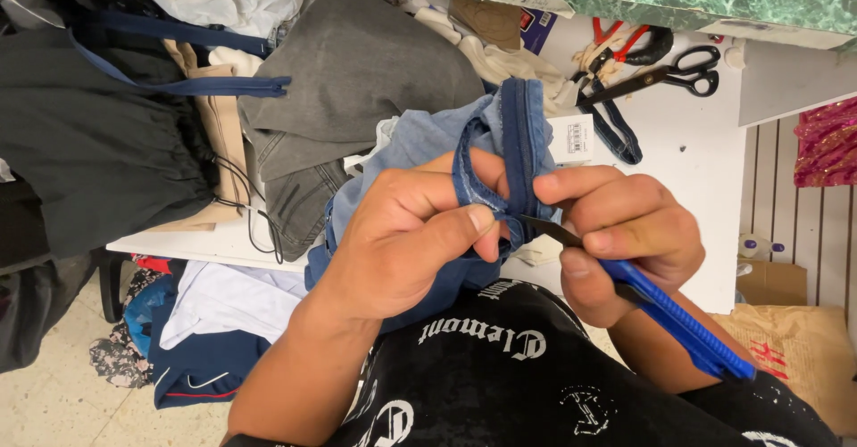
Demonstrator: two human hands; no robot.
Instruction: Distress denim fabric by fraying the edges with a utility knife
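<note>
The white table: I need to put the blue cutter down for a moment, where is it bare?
The white table is bare on its right side, between the black scissors above, the right hand and the table's right edge. A narrow bare strip lies along the front edge under the grey garment. The left and middle are crowded with piled clothes.

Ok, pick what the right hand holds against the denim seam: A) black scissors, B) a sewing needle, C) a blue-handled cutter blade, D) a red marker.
C: the right hand grips a blue-handled cutter, its blade at the denim seam; the black scissors lie on the table.
</note>
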